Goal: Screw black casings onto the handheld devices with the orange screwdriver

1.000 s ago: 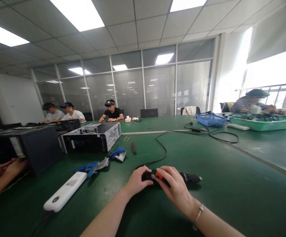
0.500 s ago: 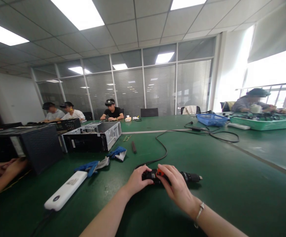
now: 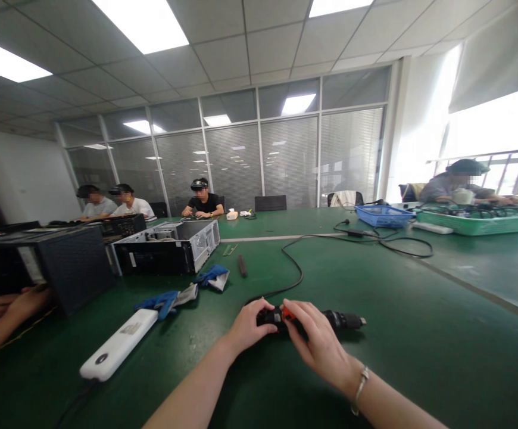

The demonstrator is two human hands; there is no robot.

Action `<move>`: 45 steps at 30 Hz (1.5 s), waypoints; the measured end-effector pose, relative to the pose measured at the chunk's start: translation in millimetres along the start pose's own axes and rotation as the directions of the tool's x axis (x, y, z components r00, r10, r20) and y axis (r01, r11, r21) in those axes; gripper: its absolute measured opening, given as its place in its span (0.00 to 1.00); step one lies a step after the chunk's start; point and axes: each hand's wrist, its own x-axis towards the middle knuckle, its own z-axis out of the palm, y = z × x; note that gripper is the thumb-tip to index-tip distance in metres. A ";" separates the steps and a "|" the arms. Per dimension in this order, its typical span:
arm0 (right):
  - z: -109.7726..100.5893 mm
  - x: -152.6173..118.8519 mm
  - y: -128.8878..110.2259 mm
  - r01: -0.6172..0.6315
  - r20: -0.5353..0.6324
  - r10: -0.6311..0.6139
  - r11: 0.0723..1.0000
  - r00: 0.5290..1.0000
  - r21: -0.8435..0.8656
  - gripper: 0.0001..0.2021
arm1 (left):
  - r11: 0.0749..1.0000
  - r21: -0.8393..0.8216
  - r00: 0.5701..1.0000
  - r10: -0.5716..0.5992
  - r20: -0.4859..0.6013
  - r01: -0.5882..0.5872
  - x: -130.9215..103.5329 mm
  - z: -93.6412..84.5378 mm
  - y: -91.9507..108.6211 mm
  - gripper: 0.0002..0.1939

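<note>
A black and orange electric screwdriver (image 3: pixel 346 320) lies on the green table in front of me, its bit end pointing right. My left hand (image 3: pixel 250 329) is closed around its rear end, thumb on the near side and fingers on the far side. Close beside it, my right hand (image 3: pixel 317 338) grips the middle of the tool, with fingers on an orange part (image 3: pixel 287 313). Both palms hide much of the body. A black cable (image 3: pixel 297 262) runs from the rear end across the table.
Blue-and-grey gloves (image 3: pixel 169 302) and a white power strip (image 3: pixel 120 342) lie to the left. Beyond are an open computer case (image 3: pixel 165 247) and a dark case (image 3: pixel 75 262) with another person's hands at it. Blue (image 3: pixel 384 217) and green baskets (image 3: pixel 477 221) stand at the far right.
My right hand has shifted very slightly to the left on the screwdriver, its fingers covering the orange part differently. My left hand and the tool stay in place.
</note>
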 end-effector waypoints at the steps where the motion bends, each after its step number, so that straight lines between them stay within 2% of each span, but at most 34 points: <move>1: -0.1 0.6 -0.4 0.005 -0.005 -0.005 1.000 1.000 -0.013 0.26 | 1.000 -0.001 1.000 0.001 0.001 -0.001 0.1 -0.1 -0.1 0.17; 7: -2.2 3.5 2.9 0.011 -0.067 -0.016 0.997 0.998 -0.071 0.25 | 1.000 -0.007 1.000 -0.003 -0.001 0.003 -0.5 0.1 -2.5 0.19; 15: -1.6 1.5 0.8 0.021 -0.030 -0.024 0.996 0.999 -0.083 0.25 | 1.000 -0.002 1.000 -0.003 -0.001 0.003 0.2 1.1 -4.4 0.18; 21: -3.7 4.5 -0.5 -0.013 -0.065 0.008 0.997 0.998 -0.077 0.26 | 1.000 -0.017 1.000 -0.011 0.013 0.011 -0.3 0.7 -2.5 0.19; 34: -3.4 2.5 2.3 -0.039 -0.052 0.037 0.998 0.998 -0.048 0.27 | 0.999 -0.018 0.999 -0.029 0.023 0.030 -0.8 -1.2 0.5 0.20; 39: -3.6 4.7 -1.7 -0.003 -0.043 0.001 0.999 0.999 -0.047 0.26 | 1.000 -0.011 1.000 -0.023 0.021 0.023 -0.6 -1.3 1.1 0.18; 45: -3.6 3.8 1.3 -0.039 -0.043 0.037 0.998 0.998 -0.055 0.26 | 0.999 -0.008 0.999 -0.031 0.023 0.031 -1.1 -1.5 0.5 0.20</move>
